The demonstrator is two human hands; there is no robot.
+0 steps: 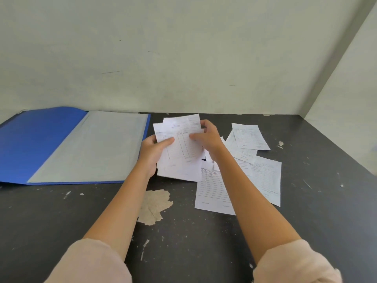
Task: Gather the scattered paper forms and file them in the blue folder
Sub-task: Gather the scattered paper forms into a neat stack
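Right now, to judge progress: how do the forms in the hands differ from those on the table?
The held forms are raised, gripped by the left hand and right hand; the loose forms lie flat on the table. The held forms are bunched in a rough stack; the loose forms spread out, overlapping askew. Both are white printed sheets, none yet in the blue folder.

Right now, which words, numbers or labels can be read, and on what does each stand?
None can be read.
Held forms: a header and table print, too blurred.
Loose forms: lined print, too small.
Folder: no text shows.
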